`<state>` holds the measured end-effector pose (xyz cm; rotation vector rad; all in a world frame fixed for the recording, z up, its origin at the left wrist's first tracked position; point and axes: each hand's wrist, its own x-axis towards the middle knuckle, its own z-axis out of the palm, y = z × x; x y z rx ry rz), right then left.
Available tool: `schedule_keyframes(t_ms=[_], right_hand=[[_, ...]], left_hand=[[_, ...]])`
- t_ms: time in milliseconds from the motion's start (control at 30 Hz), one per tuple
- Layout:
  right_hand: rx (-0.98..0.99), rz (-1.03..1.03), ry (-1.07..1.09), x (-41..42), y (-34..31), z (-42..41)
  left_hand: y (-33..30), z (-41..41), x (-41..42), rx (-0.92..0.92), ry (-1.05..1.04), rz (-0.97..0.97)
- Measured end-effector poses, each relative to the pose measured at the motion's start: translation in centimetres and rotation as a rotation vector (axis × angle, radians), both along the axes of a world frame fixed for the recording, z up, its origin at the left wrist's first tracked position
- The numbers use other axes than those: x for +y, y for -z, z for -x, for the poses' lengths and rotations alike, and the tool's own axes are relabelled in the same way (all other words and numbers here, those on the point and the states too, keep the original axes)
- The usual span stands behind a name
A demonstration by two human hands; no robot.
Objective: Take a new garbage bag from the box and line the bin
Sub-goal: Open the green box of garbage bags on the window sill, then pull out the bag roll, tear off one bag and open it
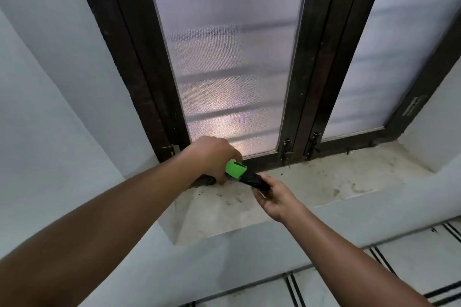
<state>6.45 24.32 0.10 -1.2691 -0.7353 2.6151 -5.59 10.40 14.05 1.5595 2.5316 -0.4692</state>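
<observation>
Green box and black garbage bag, held over the window sill.

The small bright green box (235, 169) sits just above the dusty sill (324, 174), near its left end and close to the dark window frame, tilted with one end pointing right and down. A black garbage bag (253, 180), rolled or folded into a narrow dark bundle, sticks out of that end, slanting down toward the sill's front edge.

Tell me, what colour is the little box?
Bright green. The box shows best in the head view, gripped by the left hand.
</observation>
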Motion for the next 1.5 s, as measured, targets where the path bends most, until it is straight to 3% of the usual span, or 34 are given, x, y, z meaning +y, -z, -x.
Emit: schedule_keyframes(t_ms=[67,133,200,267,467,567,633,700,767,867,1033,1200,1300,1500], right_hand=[[-0.072,-0.075,0.125,0.7,0.3,-0.4],[-0.103,-0.149,0.181,1.2,0.4,-1.1],[-0.087,-0.205,0.159,1.5,0.5,-1.6],[-0.064,-0.257,0.104,1.4,0.3,-1.8],[-0.028,-0.354,0.032,0.9,0.6,-1.8],[-0.023,-0.375,-0.036,0.8,0.5,-1.9],[-0.010,-0.423,-0.101,0.8,0.5,-2.0],[0.015,-0.504,-0.179,1.0,0.3,-2.0],[0.067,-0.578,-0.268,1.0,-0.2,-2.0],[0.095,-0.712,-0.329,0.7,-1.0,-1.6],[0.012,-0.670,-0.361,0.1,-1.1,-1.1],[-0.060,-0.624,-0.372,-0.4,-2.0,-1.1],[-0.131,-0.808,-0.373,0.3,-2.2,-0.8],[-0.173,-0.773,-0.464,0.0,-3.3,0.0]], left_hand=[[2.3,1.0,-1.3,-0.026,-0.091,-0.048],[5.5,1.7,-2.6,-0.171,-0.244,-0.137],[8.9,1.7,-3.8,-0.397,-0.396,-0.274],[11.8,1.0,-4.5,-0.485,-0.465,-0.355],[16.3,-1.8,-5.1,-0.177,-0.523,-0.407],[16.7,-3.0,-4.3,-0.112,-0.505,-0.706],[15.4,-4.0,-3.2,-0.328,-0.572,-1.066],[13.4,-4.3,-2.1,-0.719,-0.680,-1.213],[12.0,-4.2,-1.5,-1.124,-0.719,-1.091],[12.1,-3.9,-1.6,-1.372,-0.703,-0.891],[12.7,-5.1,-1.6,-1.784,-1.084,-1.007],[13.0,-5.7,-1.8,-1.811,-1.146,-1.065],[13.2,-5.5,-2.5,-1.830,-1.118,-1.071],[12.9,-5.9,-2.7,-1.871,-1.115,-1.054]])
